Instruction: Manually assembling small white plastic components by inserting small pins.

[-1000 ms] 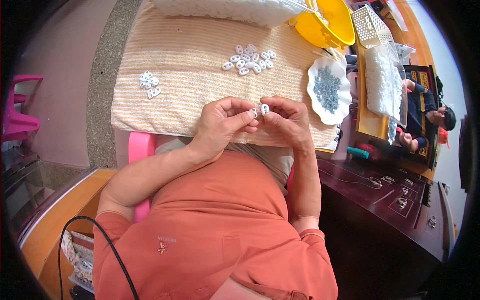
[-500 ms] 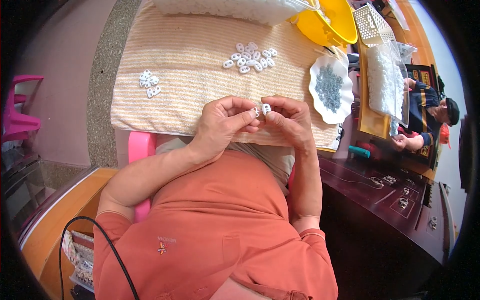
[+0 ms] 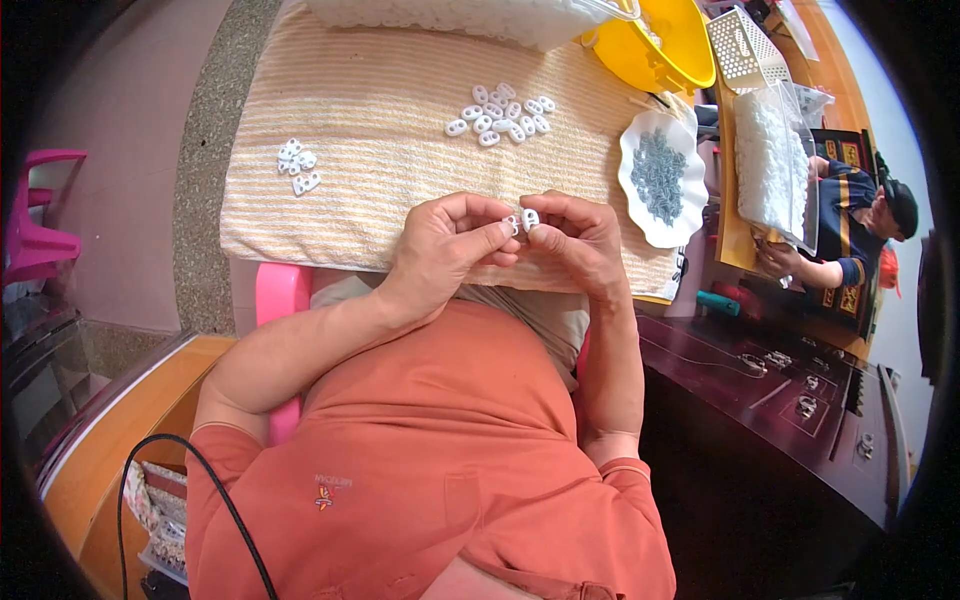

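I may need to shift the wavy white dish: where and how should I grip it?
Probably pinch the dish by its near rim, coming from the person's side: its wavy edge is bare there, while small grey pieces lie in the middle.

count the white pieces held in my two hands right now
2: one small white piece pinched in your left hand, and one white oval piece in your right hand. Any others covered by your grip would be hidden.
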Demonstrator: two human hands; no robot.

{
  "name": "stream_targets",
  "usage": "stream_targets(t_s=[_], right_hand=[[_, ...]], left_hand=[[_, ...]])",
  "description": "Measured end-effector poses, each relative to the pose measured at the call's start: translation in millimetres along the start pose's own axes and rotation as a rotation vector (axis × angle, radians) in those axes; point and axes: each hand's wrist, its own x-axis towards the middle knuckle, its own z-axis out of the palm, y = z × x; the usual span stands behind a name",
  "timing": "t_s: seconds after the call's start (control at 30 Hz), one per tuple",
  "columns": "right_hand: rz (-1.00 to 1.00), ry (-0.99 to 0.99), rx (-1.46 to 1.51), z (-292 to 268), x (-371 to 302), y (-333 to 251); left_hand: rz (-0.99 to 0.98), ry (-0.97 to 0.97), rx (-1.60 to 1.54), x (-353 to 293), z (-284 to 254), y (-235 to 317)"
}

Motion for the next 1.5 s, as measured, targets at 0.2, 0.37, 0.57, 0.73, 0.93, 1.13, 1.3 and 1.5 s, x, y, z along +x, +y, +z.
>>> stream_targets(t_s=[0.2,0.37,0.57,0.73,0.93,1.13,1.3,1.5], right_hand=[[-0.039,-0.037,-0.026,0.5,0.5,0.5],[-0.041,-0.038,-0.021,1.1,0.0,1.6],[-0.033,-0.022,-0.024,4.1,-0.4,-0.4],[-0.043,-0.036,-0.01,2.8,0.3,0.5],[-0.042,-0.036,-0.022,2.5,-0.7,1.6],[-0.034,-0.053,-0.016,2.2,-1.0,2.6],[-0.01,-0.069,0.04,0.0,-1.3,4.1],[0.014,-0.064,0.077,0.0,-1.6,4.3]], left_hand=[[0.005,-0.008,0.025,0.8,1.2,-0.5],[0.001,-0.012,0.036,0.8,-0.4,-1.7],[-0.002,-0.017,0.046,0.4,-0.7,-1.2],[0.003,-0.025,0.047,1.3,1.1,0.3],[-0.006,-0.01,0.055,0.6,2.7,0.6],[-0.02,-0.002,0.067,-0.4,2.4,1.5],[-0.023,-0.009,0.066,0.9,1.0,0.4],[-0.035,-0.007,0.062,1.2,1.7,1.9]])
